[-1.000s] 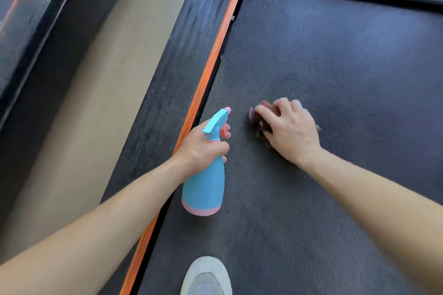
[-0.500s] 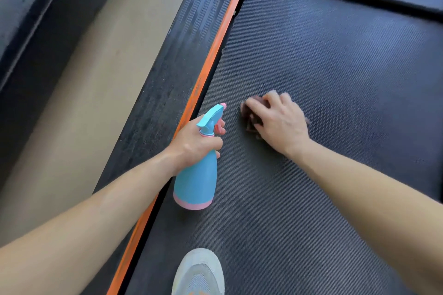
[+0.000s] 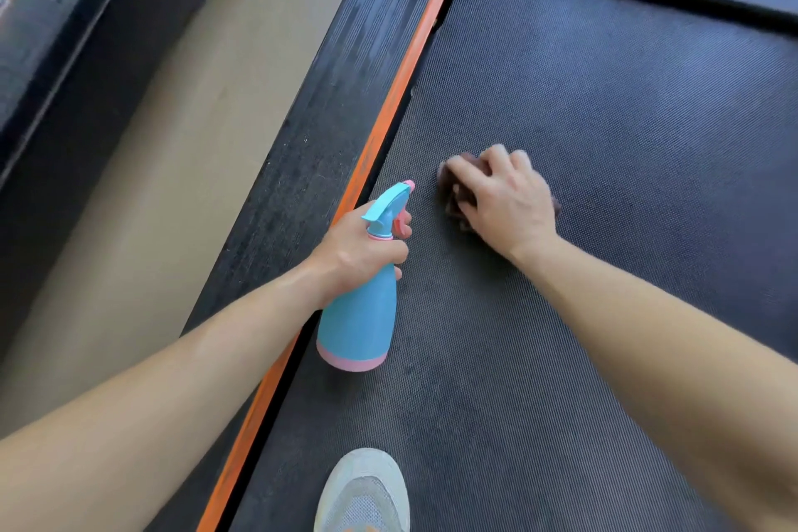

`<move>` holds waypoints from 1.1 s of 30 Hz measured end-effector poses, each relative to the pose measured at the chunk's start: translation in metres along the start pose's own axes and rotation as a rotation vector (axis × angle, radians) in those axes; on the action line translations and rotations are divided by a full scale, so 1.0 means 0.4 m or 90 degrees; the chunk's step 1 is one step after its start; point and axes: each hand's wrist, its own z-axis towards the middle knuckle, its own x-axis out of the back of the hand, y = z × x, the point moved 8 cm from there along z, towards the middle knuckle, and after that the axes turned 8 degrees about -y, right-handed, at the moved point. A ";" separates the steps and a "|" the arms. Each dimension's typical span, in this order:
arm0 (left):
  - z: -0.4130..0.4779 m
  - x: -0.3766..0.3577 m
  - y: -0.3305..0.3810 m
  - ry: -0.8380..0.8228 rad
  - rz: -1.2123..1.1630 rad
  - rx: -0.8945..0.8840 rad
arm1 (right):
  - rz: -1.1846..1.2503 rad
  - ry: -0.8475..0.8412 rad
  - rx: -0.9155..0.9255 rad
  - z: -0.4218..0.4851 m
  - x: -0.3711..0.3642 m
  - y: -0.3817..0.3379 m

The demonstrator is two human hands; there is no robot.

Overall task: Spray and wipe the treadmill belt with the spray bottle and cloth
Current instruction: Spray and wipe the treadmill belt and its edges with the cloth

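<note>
Dark textured treadmill belt (image 3: 604, 143) fills the frame from 12 to 5 o'clock; orange edge strip (image 3: 388, 108) and black ribbed side rail (image 3: 328, 121) run along its 9 o'clock side, beige floor (image 3: 181, 143) beyond. Left hand (image 3: 354, 255), fingers curled, grips the neck of a blue plastic spray bottle with pink base (image 3: 360, 324), nozzle toward 1 o'clock. Right hand (image 3: 509, 199), at 3 o'clock of the nozzle, presses a crumpled dark reddish-brown cloth (image 3: 453, 203) onto the belt, fingers bent over it. Pale mesh shoe (image 3: 365, 492) at 6 o'clock. Count: two hands, one bottle, one cloth, one shoe.
</note>
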 end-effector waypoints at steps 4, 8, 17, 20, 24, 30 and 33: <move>0.000 0.005 0.001 -0.001 0.003 -0.002 | 0.014 0.010 -0.058 -0.022 -0.003 -0.023; 0.005 0.022 0.001 0.017 0.008 -0.004 | 0.023 -0.046 0.184 -0.210 -0.035 -0.123; 0.004 -0.005 0.003 -0.010 0.002 -0.023 | 0.023 -0.006 -0.101 -0.028 0.009 0.056; 0.010 -0.010 -0.011 -0.022 0.011 -0.019 | 0.027 0.007 -0.029 -0.122 0.002 0.018; 0.021 -0.011 -0.017 -0.018 0.026 -0.002 | 0.029 -0.068 0.171 -0.300 -0.036 -0.088; 0.020 -0.013 -0.001 0.000 0.018 0.008 | 0.027 -0.008 0.038 -0.038 -0.014 -0.012; 0.007 0.002 0.002 0.008 0.030 0.006 | 0.037 0.000 -0.075 0.027 -0.013 0.002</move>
